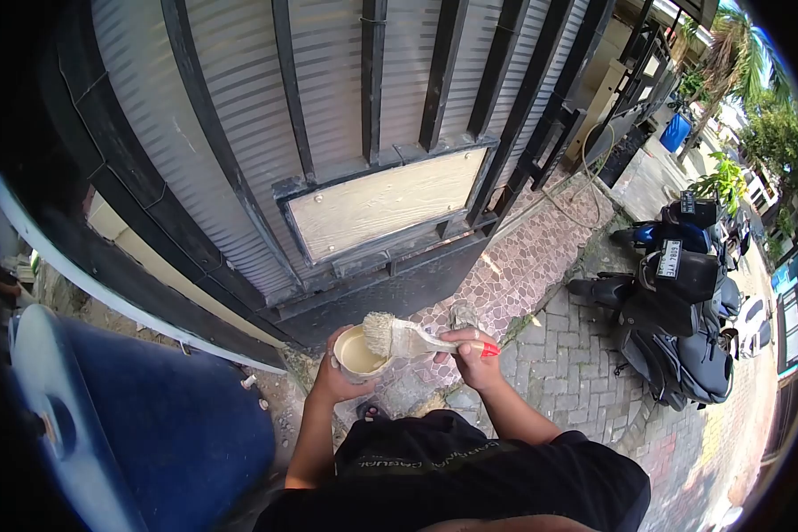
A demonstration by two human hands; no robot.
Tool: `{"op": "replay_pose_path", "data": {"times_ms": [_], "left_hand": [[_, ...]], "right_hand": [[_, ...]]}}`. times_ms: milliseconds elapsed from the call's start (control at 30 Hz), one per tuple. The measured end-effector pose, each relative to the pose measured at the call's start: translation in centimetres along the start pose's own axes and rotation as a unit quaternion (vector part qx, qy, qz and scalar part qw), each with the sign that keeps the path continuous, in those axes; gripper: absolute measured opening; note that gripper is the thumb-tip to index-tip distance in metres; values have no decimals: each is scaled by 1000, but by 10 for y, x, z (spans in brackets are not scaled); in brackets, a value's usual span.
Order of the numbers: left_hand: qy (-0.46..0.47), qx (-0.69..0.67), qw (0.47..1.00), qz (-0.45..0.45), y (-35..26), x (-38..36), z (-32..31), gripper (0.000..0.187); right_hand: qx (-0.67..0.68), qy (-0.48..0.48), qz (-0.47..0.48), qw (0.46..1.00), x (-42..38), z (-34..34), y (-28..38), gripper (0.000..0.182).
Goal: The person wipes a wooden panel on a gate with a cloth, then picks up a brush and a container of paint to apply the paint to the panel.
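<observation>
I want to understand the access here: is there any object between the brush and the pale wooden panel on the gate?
Nothing visible stands between them. The right hand holds the brush over the cup in the left hand; above it, the way to the wooden panel looks open.

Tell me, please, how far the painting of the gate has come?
Looks done: the pale panel in the gate seems coated. In hand: the left hand holds a cup of cream paint; the right hand holds the brush over it. Left: the black bars show no cream.
</observation>
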State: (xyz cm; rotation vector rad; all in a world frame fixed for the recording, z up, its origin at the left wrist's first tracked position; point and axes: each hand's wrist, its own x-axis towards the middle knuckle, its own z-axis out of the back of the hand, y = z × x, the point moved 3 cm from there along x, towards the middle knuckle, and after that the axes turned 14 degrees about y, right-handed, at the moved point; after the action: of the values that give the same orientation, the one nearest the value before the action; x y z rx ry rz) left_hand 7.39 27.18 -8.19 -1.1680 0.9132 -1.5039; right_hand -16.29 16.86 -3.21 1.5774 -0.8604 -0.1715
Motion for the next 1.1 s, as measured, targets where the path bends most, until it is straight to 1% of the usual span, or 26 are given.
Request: {"op": "replay_pose_path", "data": {"times_ms": [33,100,133,167,200,233,267,300,333,367,467,533,600,633,733,833,867,967,1033,1100], "left_hand": [[-18,-13,1000,-7,2,-3,-5,101],[-21,-2,1000,-5,7,-6,-17,103],[-21,7,1000,9,10,-8,-23,104],[-12,38,999,10,3,-5,-28,104],[-22,99,995,7,-5,-4,-34,104],[-23,116,993,4,-10,-1,-41,103],[-22,74,997,-4,-12,1,-48,103],[-22,80,996,-18,-6,3,-56,103],[-18,92,995,-23,-13,9,-63,104],[-16,98,995,-20,-20,13,-72,105],[0,63,998,10,-23,24,-97,104],[5,65,997,-34,-26,34,-112,103],[8,49,998,-37,-29,39,-127,104],[8,34,999,-39,-31,41,-134,104],[18,49,998,-44,-37,45,-153,104],[22,34,998,-37,-36,46,-169,104],[20,38,998,-39,-38,46,-172,104],[19,89,995,-45,-46,46,-185,101],[12,70,996,-46,-47,47,-192,100],[11,65,997,-45,-49,48,-198,100]], "right_hand": [[7,-4,20,1000,0,0,5,38],[13,-2,38,999,-5,6,6,35],[-17,6,23,1000,-9,11,8,34],[-45,17,7,999,-13,16,9,33],[-40,17,22,999,-18,21,11,33],[-36,15,36,999,-24,26,14,33],[-20,14,46,999,-32,32,18,33],[-7,11,58,998,-37,38,23,34],[-14,0,61,998,-40,43,27,35],[-25,-15,64,998,-46,47,33,35],[24,-61,71,995,-64,62,50,33],[18,-64,77,995,-76,76,54,32],[5,-82,93,992,-87,87,61,32],[3,-81,96,992,-91,91,65,32],[-17,-60,81,995,-103,102,73,31],[9,-77,93,993,-117,111,75,32],[-12,-64,102,993,-120,113,76,31],[-30,-67,87,993,-129,117,76,31],[-6,-61,111,992,-137,125,75,31],[-40,-62,82,994,-144,130,76,32]]}}
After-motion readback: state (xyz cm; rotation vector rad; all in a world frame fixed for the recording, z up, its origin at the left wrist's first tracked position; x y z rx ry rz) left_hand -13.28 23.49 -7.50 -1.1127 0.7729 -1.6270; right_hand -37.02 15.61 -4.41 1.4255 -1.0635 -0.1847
